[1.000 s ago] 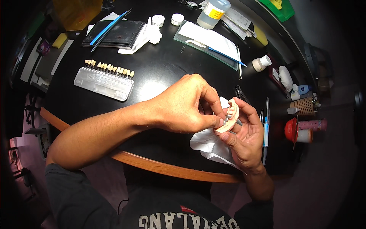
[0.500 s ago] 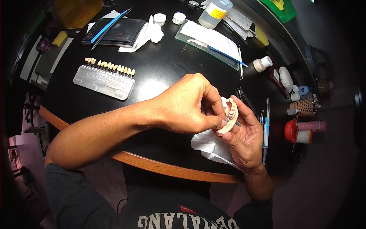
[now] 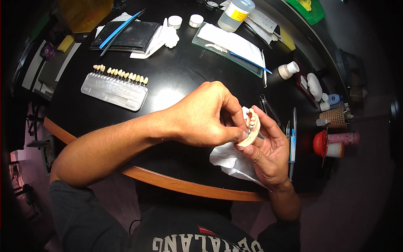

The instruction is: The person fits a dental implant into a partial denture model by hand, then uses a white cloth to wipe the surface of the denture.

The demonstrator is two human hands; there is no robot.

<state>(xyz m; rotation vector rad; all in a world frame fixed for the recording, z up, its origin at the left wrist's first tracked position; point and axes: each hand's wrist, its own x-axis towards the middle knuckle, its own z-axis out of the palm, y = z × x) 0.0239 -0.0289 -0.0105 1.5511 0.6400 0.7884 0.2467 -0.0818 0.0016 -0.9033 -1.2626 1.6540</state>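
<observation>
A cream dental cast [image 3: 253, 135] with a curved row of teeth rests in my right hand [image 3: 273, 153], its thumb at the near edge and its fingers behind. Grey metal crowns [image 3: 250, 127] sit along the cast's left side. From the left, my left hand [image 3: 210, 115] reaches over, thumb and forefinger pinched on the grey crown nearest its thumb tip. The fingertips partly hide that crown, so I cannot tell whether it is seated or lifted. A crumpled white tissue [image 3: 233, 161] lies on the table below both hands.
A tooth shade guide [image 3: 113, 94] lies to the left. Farther back are a black palette [image 3: 130, 35] with brushes, small white jars [image 3: 196, 20], a glass slab [image 3: 224, 53] and a clear bottle [image 3: 236, 14]. Tweezers [image 3: 268, 108] and a blue-handled tool [image 3: 292, 145] lie right of my hands.
The cast has shifted very slightly left and tilted a little in my right hand. My left hand's pinch stays on the crown.
</observation>
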